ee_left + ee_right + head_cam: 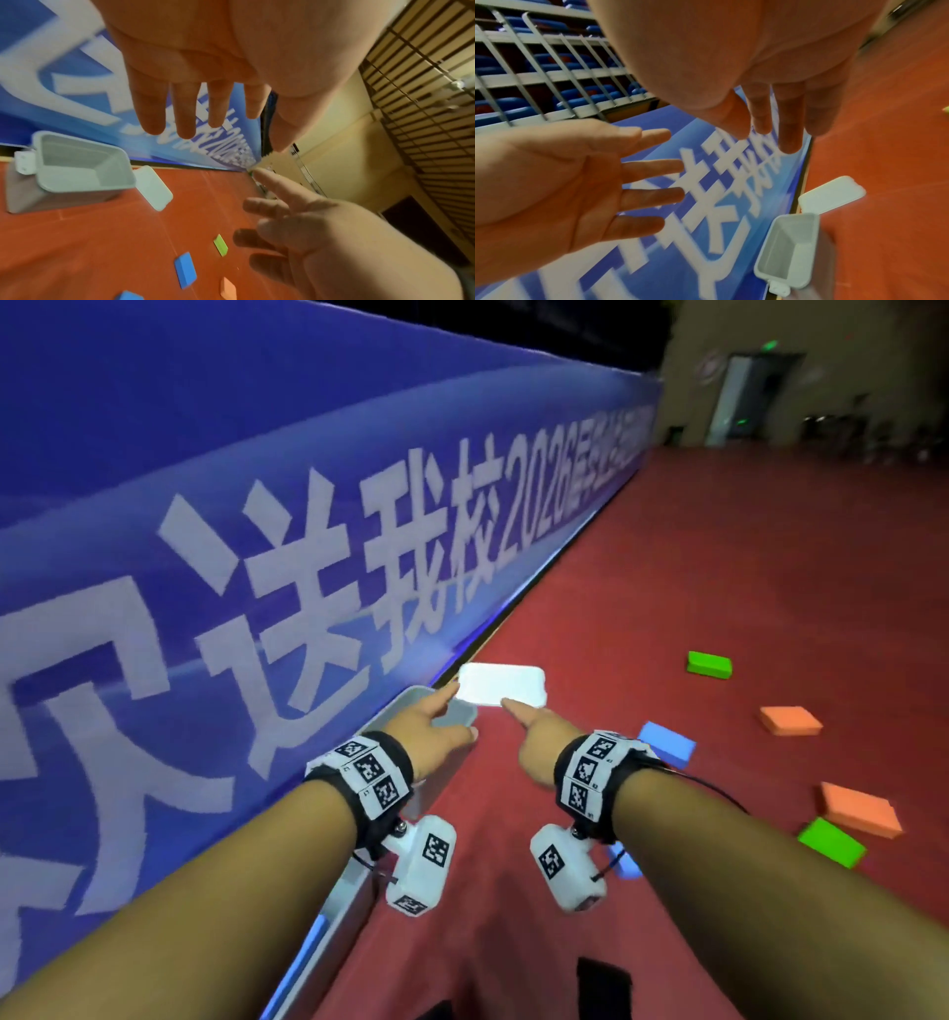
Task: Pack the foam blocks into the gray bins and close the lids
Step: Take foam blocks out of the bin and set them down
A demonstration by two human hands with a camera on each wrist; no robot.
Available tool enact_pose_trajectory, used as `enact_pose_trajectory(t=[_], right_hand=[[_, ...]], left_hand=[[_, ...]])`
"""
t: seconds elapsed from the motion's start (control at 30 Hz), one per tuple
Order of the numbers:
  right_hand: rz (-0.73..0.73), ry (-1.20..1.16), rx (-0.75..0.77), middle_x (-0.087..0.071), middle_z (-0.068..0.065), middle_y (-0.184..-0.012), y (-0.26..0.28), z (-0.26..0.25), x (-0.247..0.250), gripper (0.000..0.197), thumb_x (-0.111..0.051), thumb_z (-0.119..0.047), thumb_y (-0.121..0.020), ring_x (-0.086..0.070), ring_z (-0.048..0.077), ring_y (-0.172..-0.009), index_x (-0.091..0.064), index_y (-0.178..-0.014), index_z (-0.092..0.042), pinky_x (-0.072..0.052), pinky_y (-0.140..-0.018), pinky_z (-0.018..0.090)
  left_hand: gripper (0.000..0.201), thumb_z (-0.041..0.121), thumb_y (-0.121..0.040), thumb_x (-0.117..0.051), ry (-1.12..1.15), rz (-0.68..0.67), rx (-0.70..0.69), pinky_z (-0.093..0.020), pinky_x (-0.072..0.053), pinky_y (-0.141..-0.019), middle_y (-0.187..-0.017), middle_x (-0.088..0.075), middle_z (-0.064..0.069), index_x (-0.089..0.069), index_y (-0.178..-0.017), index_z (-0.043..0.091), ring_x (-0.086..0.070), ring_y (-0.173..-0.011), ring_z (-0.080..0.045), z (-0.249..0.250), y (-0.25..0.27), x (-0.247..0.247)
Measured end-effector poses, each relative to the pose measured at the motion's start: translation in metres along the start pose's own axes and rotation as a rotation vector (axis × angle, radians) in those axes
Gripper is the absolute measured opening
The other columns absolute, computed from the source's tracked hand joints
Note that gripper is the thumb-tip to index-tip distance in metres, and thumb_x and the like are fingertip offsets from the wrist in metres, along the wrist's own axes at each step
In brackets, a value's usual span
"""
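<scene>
One blue banner (pixel 257 531) runs along left of the left hand (pixel 431 737). One empty gray bin (pixel 77 174) stands beneath that hand, its lid (pixel 500 684) hanging open ahead of both hands. Right of the right hand (pixel 539 742) seven foam blocks lie scattered on the floor (pixel 719 582): three blue (pixel 667 743), two green (pixel 709 665), two orange (pixel 791 720). Both hands are spread, holding nothing.

An indoor sports hall: a red court floor (pixel 719 567) runs beside a long blue banner (pixel 257 505) with white characters, tiered blue spectator seats (pixel 513 105) rise behind a metal railing (pixel 552 71).
</scene>
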State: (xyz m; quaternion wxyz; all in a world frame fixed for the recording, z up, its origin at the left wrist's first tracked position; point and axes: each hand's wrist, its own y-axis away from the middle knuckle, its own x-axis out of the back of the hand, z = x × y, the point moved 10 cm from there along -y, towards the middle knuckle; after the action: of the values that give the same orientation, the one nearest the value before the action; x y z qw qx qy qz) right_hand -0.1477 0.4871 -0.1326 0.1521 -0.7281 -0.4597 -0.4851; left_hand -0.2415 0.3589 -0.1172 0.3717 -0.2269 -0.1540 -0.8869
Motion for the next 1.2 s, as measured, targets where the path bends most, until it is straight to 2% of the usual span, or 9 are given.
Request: enact_pose_trajectory(t=[0.07,0.23,0.33,0.43,0.5,0.57,0.73,0.87,1.2], right_hand=[[0.039,-0.023,-0.101,-0.036,0.011,-0.15,0.027,0.067,0.03,0.071,-0.045,-0.003,-0.091,-0.049,0.025,-0.127,-0.023,-0.153,-0.032,-0.04,-0.091,0.022],[0.153,-0.047,-0.326,-0.043,0.015,-0.143,0.146,0.26,0.106,0.07,-0.044,0.0,-0.093,-0.053,0.027,-0.119,-0.021,-0.153,-0.026,-0.041,-0.093,0.025],[0.249,-0.027,-0.538,-0.045,0.012,-0.143,0.246,0.378,0.156,0.075,-0.045,-0.006,-0.091,-0.057,0.024,-0.105,-0.015,-0.153,-0.033,-0.046,-0.086,0.028],[0.364,-0.104,-0.671,-0.04,0.007,-0.15,0.343,0.47,0.198,0.071,-0.051,-0.012,-0.093,-0.055,0.018,-0.112,-0.017,-0.154,-0.029,-0.048,-0.082,0.013],[0.446,-0.116,-0.796,-0.043,0.009,-0.148,0.406,0.521,0.222,0.074,-0.052,-0.018,-0.092,-0.057,0.024,-0.116,-0.014,-0.154,-0.035,-0.051,-0.084,0.021],[0.52,-0.156,-0.867,-0.045,0.009,-0.146,0.46,0.564,0.239,0.074,-0.052,-0.021,-0.092,-0.059,0.027,-0.113,-0.014,-0.154,-0.037,-0.053,-0.078,0.025],[0.619,-0.203,-1.065,-0.028,0.007,-0.154,0.583,0.649,0.259,0.081,-0.054,-0.023,-0.087,-0.052,0.033,-0.125,-0.011,-0.153,-0.042,-0.048,-0.098,0.035],[0.688,-0.242,-1.219,-0.016,0.008,-0.158,0.68,0.721,0.275,0.082,-0.055,-0.022,-0.088,-0.048,0.032,-0.129,-0.007,-0.153,-0.041,-0.045,-0.094,0.03],[0.823,-0.321,-1.518,-0.011,0.004,-0.16,0.846,0.892,0.325,0.084,-0.052,-0.019,-0.086,-0.046,0.033,-0.131,-0.005,-0.151,-0.048,-0.048,-0.099,0.036]], left_hand=[[0.067,0.027,-0.086,-0.07,0.011,-0.047,-0.055,-0.008,-0.044,-0.056,-0.116,-0.057,0.001,-0.04,-0.145,0.036,-0.057,-0.077,-0.014,0.037,0.003,-0.05],[0.07,0.027,-0.085,-0.072,0.001,-0.255,-0.212,-0.025,-0.042,-0.098,-0.142,-0.051,-0.001,-0.039,-0.146,0.033,-0.053,-0.125,-0.019,0.141,0.045,-0.232],[0.076,0.031,-0.081,-0.074,-0.032,-0.452,-0.31,-0.02,-0.039,-0.094,-0.141,-0.052,-0.002,-0.035,-0.147,0.035,-0.053,-0.121,-0.013,0.204,0.089,-0.358],[0.073,0.027,-0.085,-0.072,-0.055,-0.605,-0.406,-0.016,-0.04,-0.078,-0.135,-0.053,0.003,-0.034,-0.147,0.035,-0.06,-0.108,-0.016,0.267,0.146,-0.468],[0.074,0.037,-0.081,-0.072,-0.046,-0.688,-0.469,-0.024,-0.045,-0.077,-0.135,-0.055,0.002,-0.034,-0.145,0.041,-0.063,-0.099,-0.019,0.309,0.183,-0.527],[0.077,0.043,-0.077,-0.069,-0.075,-0.775,-0.553,-0.022,-0.044,-0.074,-0.137,-0.053,0.004,-0.033,-0.145,0.043,-0.059,-0.094,-0.014,0.351,0.22,-0.584],[0.073,0.028,-0.087,-0.068,-0.084,-0.964,-0.708,-0.02,-0.038,-0.085,-0.144,-0.047,0.006,-0.03,-0.148,0.04,-0.056,-0.12,-0.015,0.433,0.301,-0.709],[0.078,0.037,-0.08,-0.07,-0.063,-1.111,-0.793,-0.027,-0.047,-0.089,-0.148,-0.043,0.007,-0.029,-0.146,0.047,-0.054,-0.122,-0.013,0.483,0.361,-0.812],[0.071,0.021,-0.088,-0.067,-0.033,-1.44,-1.044,-0.014,-0.043,-0.067,-0.144,-0.043,0.001,-0.033,-0.145,0.046,-0.053,-0.119,-0.011,0.623,0.501,-1.043]])
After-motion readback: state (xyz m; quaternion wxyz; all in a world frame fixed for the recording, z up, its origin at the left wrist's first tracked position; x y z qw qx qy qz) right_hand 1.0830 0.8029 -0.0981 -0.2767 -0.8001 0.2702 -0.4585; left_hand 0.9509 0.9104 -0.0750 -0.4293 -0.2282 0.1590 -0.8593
